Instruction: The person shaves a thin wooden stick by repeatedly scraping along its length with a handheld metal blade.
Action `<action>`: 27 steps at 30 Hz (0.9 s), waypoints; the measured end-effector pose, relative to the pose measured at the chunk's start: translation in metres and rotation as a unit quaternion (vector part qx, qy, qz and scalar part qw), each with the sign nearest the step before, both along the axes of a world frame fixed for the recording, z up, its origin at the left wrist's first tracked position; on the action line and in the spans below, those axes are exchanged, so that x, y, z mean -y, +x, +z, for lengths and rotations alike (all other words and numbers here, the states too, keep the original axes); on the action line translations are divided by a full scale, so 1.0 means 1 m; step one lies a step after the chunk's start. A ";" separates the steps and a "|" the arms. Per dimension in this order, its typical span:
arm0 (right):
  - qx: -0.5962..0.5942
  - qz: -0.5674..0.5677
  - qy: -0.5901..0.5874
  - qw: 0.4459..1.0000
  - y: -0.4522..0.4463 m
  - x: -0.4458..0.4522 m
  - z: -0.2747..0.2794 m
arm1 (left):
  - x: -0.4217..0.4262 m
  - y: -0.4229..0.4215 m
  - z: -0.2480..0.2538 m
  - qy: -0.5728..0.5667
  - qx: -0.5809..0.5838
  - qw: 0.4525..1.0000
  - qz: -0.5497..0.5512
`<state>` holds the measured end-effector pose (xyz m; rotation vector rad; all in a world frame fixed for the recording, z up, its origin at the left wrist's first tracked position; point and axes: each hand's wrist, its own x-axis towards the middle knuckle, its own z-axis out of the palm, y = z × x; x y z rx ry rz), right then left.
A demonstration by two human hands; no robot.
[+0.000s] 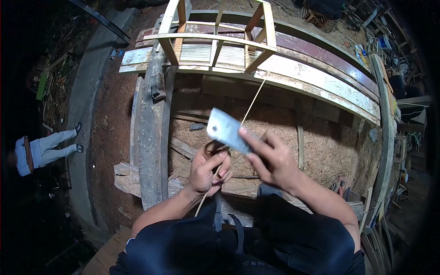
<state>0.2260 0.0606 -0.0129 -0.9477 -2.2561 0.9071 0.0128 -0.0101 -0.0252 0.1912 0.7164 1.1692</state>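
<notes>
My left hand (207,170) is closed around a thin bamboo strip (253,101), which slants from the wooden frame's side at the top down past my wrist. In my right hand (276,161) is a broad, silvery cleaver (223,127) with a hole near its far corner. My fingers cover its handle. The blade lies across the strip just above my left hand; I cannot tell whether its edge touches it. Beyond both hands, a pale wooden frame (215,38) with several thin slats stands on the bench.
A long plank bench (316,85) spans the far side, and a thick beam (151,137) runs along the left. Shavings (330,144) cover the ground between. A person (43,149) stands at far left on a concrete strip (82,123). Timber pieces lie at right.
</notes>
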 end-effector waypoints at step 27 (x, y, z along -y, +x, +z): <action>-0.020 0.027 0.005 0.999 -0.001 0.002 0.001 | 0.001 0.005 0.005 -0.005 -0.092 0.995 0.044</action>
